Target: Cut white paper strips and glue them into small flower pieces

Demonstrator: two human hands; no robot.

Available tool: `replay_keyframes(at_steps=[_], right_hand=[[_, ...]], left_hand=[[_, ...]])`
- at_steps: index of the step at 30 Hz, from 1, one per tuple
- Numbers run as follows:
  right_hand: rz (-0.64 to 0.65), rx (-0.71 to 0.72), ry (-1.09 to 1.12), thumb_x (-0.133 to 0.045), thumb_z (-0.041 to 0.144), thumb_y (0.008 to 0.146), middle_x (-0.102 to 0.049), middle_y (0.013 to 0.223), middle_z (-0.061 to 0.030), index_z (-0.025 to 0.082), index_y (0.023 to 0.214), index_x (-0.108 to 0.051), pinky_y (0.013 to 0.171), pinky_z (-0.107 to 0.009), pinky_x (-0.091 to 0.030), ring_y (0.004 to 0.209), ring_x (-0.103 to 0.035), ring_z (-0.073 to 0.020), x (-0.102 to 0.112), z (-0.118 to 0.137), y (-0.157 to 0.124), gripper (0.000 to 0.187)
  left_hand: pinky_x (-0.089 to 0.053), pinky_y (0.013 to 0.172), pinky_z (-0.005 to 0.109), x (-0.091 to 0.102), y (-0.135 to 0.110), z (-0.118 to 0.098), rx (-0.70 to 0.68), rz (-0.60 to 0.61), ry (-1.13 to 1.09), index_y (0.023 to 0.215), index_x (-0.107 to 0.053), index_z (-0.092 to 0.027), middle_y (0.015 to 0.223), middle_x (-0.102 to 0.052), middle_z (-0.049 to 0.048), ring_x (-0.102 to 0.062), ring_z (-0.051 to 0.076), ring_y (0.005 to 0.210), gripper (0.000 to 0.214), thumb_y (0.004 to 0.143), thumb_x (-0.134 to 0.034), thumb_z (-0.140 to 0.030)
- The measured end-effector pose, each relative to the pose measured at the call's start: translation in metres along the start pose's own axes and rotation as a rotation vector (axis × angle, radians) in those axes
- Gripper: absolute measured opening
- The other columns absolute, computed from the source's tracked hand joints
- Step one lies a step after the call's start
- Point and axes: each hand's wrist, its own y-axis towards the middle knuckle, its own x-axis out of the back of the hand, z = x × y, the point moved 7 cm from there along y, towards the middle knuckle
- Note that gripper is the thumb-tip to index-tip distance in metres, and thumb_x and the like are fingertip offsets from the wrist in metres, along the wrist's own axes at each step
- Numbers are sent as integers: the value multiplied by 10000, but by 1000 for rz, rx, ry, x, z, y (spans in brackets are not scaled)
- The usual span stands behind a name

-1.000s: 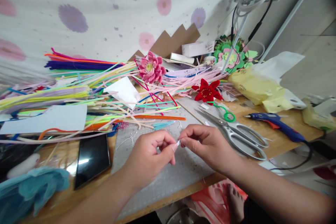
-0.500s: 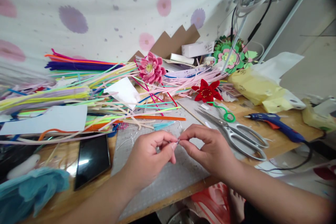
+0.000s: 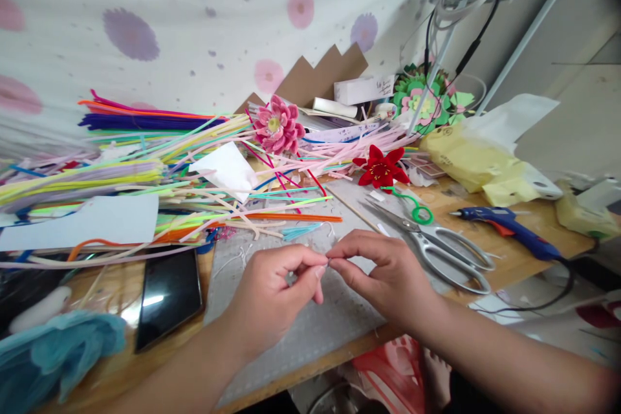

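The left hand (image 3: 277,291) and right hand (image 3: 383,270) together pinch a tiny greyish sliver (image 3: 328,262) (nearly hidden, its exact shape unclear).

Tiny piece (image 3: 328,262) between left hand (image 3: 274,294) and right hand (image 3: 385,272) mostly hidden, can't identify. Blue ruffled item (image 3: 63,349) cut off, near left. White box (image 3: 361,90) writing illegible.

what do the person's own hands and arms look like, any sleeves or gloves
The left hand and right hand are both bare: no gloves, and no rings that I can see. The forearms are uncovered too, with no sleeve, watch or bracelet visible in the picture.
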Motion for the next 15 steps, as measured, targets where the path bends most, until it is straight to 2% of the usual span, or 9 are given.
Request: replay_keyframes(at_steps=[10,15], right_hand=[[7,45,54,-613,119,832,-713,737,-53,156,837,-733,628,-244,-494,677,-645,-134,1,3,0,126],[-29,112,18,-605,81,819,-717,742,-74,133,825,-730,631,-241,-495,680,-645,-137,2,6,-1,136]], left_hand=[[-448,566,227,0,-1,-3,-70,-15,-41,787,-680,-178,548,-643,-37,-576,108,537,147,824,-538,-168],[-449,578,227,-1,1,-1,-18,-4,-31,759,-662,-182,561,-655,-37,-582,107,547,140,833,-544,-198]])
